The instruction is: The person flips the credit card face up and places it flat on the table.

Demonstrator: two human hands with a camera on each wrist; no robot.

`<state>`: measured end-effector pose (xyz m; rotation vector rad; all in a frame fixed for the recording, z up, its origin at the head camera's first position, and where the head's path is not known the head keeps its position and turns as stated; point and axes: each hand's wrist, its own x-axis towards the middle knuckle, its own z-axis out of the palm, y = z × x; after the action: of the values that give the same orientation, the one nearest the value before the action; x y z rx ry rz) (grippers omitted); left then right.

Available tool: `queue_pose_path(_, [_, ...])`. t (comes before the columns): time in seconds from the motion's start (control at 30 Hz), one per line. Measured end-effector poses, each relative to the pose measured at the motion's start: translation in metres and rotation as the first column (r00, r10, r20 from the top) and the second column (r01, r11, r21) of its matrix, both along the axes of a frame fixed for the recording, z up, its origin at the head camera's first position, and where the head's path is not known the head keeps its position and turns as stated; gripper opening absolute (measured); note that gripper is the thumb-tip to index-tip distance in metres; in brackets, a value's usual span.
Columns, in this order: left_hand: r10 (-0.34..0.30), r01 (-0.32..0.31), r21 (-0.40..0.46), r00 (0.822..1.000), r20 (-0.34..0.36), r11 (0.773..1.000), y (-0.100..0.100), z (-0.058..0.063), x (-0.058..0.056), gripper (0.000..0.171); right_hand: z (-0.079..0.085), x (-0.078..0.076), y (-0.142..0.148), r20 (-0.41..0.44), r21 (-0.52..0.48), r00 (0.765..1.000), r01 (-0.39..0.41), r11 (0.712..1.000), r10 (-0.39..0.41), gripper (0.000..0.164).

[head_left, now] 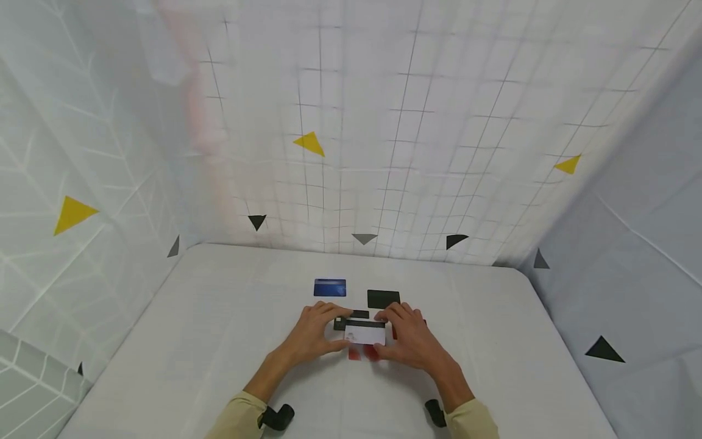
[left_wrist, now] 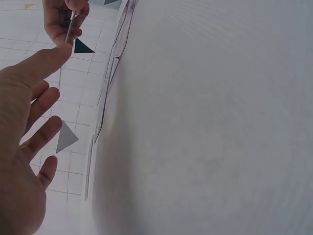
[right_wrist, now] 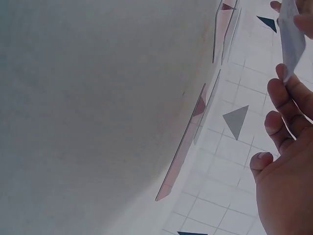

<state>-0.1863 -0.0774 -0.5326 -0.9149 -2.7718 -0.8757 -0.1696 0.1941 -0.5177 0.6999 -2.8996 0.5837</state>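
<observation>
While the left hand and right hand pinched opposite ends of the white magnetic-stripe card above the tabletop, positioning it seemed underway; the next move likely called for level control.

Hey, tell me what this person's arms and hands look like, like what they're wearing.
The left hand and right hand are gloveless. A beige cloth left sleeve and a matching right sleeve end short of the wrists. Beside the cuffs sit a rounded black left device and a similar right device; I can't make out cables or markings.
</observation>
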Motion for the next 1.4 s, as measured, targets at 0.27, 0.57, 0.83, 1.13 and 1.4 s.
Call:
queue_pose_path(0.27, [-0.008,0.008,0.000,1.000,0.029,1.000,-0.002,-0.002,0.000,0.066,0.000,-0.002,-0.003,-0.076,-0.034,0.996,-0.041,0.999,0.038,0.049])
queue_pose_path(0.57, [-0.006,0.006,-0.008,0.999,0.035,1.000,-0.004,-0.005,0.000,0.065,0.003,-0.003,-0.010,-0.165,-0.084,0.983,-0.093,0.992,0.078,0.052])
queue_pose_path(0.83, [-0.011,0.011,-0.025,1.000,0.000,1.000,-0.003,-0.004,0.001,0.067,0.006,-0.002,-0.014,-0.123,-0.143,0.989,-0.101,0.984,0.084,0.053])
queue_pose_path(1.13, [-0.007,0.009,-0.038,0.999,0.040,0.999,-0.001,-0.003,0.003,0.064,0.007,-0.001,-0.020,-0.087,-0.172,0.991,-0.117,0.978,0.103,0.054])
queue_pose_path(1.4, [-0.012,0.012,-0.045,1.000,0.015,0.999,0.001,-0.006,0.001,0.061,0.009,-0.002,-0.025,-0.111,-0.177,0.985,-0.151,0.973,0.132,0.053])
